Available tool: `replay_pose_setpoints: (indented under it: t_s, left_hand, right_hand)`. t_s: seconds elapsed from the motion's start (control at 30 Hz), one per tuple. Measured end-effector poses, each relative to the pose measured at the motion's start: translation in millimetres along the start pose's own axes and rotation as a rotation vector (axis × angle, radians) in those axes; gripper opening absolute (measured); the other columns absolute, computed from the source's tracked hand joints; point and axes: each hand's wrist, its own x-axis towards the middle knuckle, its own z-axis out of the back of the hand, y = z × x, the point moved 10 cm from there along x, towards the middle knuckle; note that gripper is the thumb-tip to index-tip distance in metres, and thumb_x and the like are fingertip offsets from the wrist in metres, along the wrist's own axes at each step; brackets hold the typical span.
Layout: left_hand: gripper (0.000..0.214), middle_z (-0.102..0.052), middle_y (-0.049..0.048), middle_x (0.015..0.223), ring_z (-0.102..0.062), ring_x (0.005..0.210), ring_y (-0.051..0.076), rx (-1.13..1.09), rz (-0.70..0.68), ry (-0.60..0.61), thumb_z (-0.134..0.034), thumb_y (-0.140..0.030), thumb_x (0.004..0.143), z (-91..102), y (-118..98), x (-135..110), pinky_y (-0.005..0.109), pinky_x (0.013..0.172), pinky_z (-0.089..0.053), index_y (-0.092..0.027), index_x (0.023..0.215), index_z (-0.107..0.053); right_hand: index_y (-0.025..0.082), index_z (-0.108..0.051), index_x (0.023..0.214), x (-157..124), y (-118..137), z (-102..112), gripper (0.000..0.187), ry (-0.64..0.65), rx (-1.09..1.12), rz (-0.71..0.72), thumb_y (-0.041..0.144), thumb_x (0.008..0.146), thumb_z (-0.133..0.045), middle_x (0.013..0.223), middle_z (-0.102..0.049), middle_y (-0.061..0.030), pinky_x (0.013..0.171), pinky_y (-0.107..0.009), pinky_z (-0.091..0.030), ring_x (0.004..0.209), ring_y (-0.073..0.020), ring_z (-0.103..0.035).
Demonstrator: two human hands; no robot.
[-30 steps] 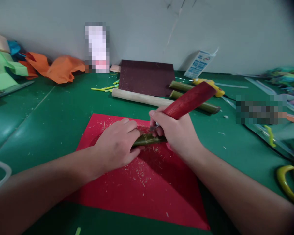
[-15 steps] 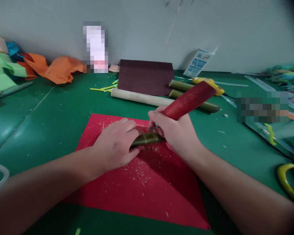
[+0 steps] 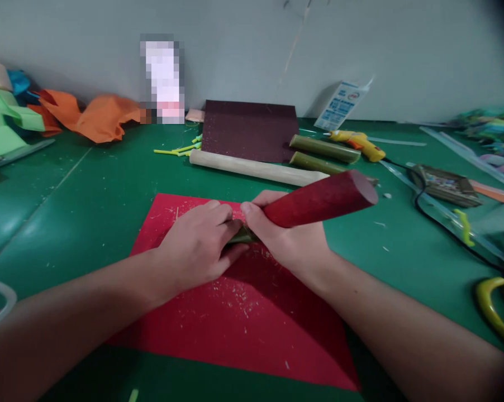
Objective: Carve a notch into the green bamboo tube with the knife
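Observation:
My left hand (image 3: 204, 240) is closed around a short piece of green bamboo (image 3: 240, 235) held low over a red sheet (image 3: 218, 335). Only a small stretch of the bamboo shows between the hands. My right hand (image 3: 294, 240) grips a carving knife with a thick red wooden handle (image 3: 319, 200), its butt end leaning up and to the right. The blade is hidden behind my right fingers, close against the bamboo. Pale shavings (image 3: 243, 296) lie scattered over the red sheet below the hands.
Behind the sheet lie a pale round stick (image 3: 252, 168), split bamboo pieces (image 3: 323, 148), a dark red board (image 3: 252, 131) and a yellow glue gun (image 3: 361, 144). Yellow-handled scissors (image 3: 493, 304) are at the right, orange crumpled paper (image 3: 103, 117) at the back left.
My right hand has moved left along the bamboo and tipped the knife handle lower. The carved bands and blade, visible before, are now covered. My left hand has stayed in place.

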Motion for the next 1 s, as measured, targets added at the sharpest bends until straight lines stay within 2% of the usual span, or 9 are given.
replay_pose_setpoints:
  t_s: [0.17, 0.33, 0.47, 0.7, 1.0]
  left_hand:
    - [0.036, -0.067, 0.0159, 0.095, -0.063, 0.091, 0.031, -0.005, 0.001, -0.054, -0.051, -0.036, 0.094, 2.1, 1, -1, 0.047, 0.077, -0.054, -0.009, 0.106, -0.072]
    - [0.029, -0.066, 0.0134, 0.095, -0.062, 0.087, 0.03, -0.025, 0.022, -0.035, -0.055, -0.033, 0.09, -0.2, 3, 0, 0.047, 0.074, -0.054, -0.012, 0.103, -0.072]
    - [0.029, -0.065, 0.0125, 0.091, -0.059, 0.082, 0.029, -0.019, 0.032, -0.021, -0.055, -0.034, 0.09, 0.3, 3, 0, 0.044, 0.069, -0.052, -0.012, 0.1, -0.071]
    - [0.03, -0.065, 0.0131, 0.094, -0.06, 0.086, 0.029, -0.039, 0.025, -0.024, -0.055, -0.033, 0.091, 1.0, 3, 0, 0.043, 0.073, -0.052, -0.011, 0.103, -0.07]
    - [0.033, -0.066, 0.0146, 0.093, -0.059, 0.085, 0.028, -0.008, -0.01, -0.012, -0.046, -0.034, 0.095, 0.4, 1, 2, 0.043, 0.073, -0.052, -0.01, 0.099, -0.068]
  right_hand:
    - [0.02, -0.051, 0.06, 2, 0, -1, 0.027, -0.036, 0.035, -0.047, 0.034, 0.081, -0.06, 0.058, -0.05, 0.0039, 0.053, -0.026, -0.036, 0.055, -0.0096, -0.045]
    - [0.02, -0.049, 0.058, 1, -10, 2, 0.027, -0.064, 0.041, -0.149, 0.033, 0.078, -0.062, 0.056, -0.046, 0.0047, 0.051, -0.025, -0.035, 0.054, -0.0095, -0.042]
    - [0.02, -0.048, 0.057, 0, -8, 1, 0.025, -0.035, 0.045, -0.11, 0.028, 0.078, -0.06, 0.054, -0.046, 0.0042, 0.05, -0.026, -0.033, 0.053, -0.0093, -0.041]
    - [0.021, -0.051, 0.057, 2, -3, -1, 0.026, -0.008, 0.013, -0.021, 0.026, 0.081, -0.059, 0.053, -0.047, 0.0028, 0.048, -0.027, -0.032, 0.051, -0.0099, -0.042]
    - [0.022, -0.049, 0.059, 3, -2, -10, 0.024, 0.039, -0.004, -0.04, 0.031, 0.08, -0.058, 0.059, -0.052, 0.0014, 0.057, -0.029, -0.038, 0.057, -0.0119, -0.048]
